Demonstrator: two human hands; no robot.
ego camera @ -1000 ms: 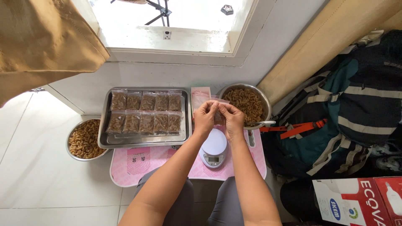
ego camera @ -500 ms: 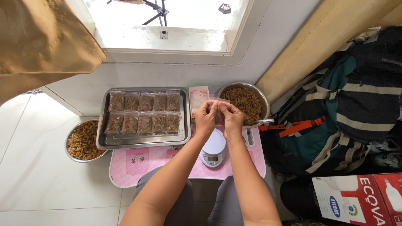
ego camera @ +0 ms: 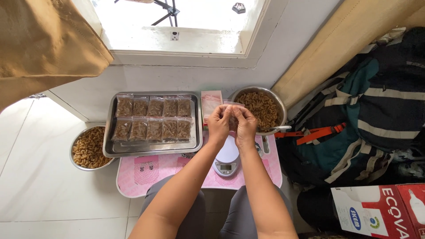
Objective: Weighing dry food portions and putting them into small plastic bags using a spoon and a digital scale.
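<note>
Clear plastic bag (ego camera: 232,110), small, pinched between both hands above the white scale (ego camera: 227,156), w/ brown pieces dimly visible inside. Left hand (ego camera: 219,124) & right hand (ego camera: 245,126) sit close together, fingertips meeting at the bag's top edge, each clamped on it from its own side; neither is nearer, bag hangs dead centre between them. Bag's long axis can't be told for sure, as the hands cover most of it; the top edge runs left-right across the fingers. Bag sits just above & slightly beyond the scale, which stands near the front edge of the pink table (ego camera: 155,175), right of centre. Directly beyond the hands, at the table's far right corner, is a metal bowl (ego camera: 261,106) of brown curled snack pieces, w/ a spoon handle sticking out at its right rim. Flat stack of empty bags (ego camera: 210,104) lies just left of that bowl, near the left hand. Steel tray (ego camera: 152,148) takes the table's left half, holding two rows of filled bags (ego camera: 152,118). 2nd bowl (ego camera: 88,148) of the same pieces rests on the floor off the table's left edge. Backpack (ego camera: 354,119) leans at the right, well apart.
</note>
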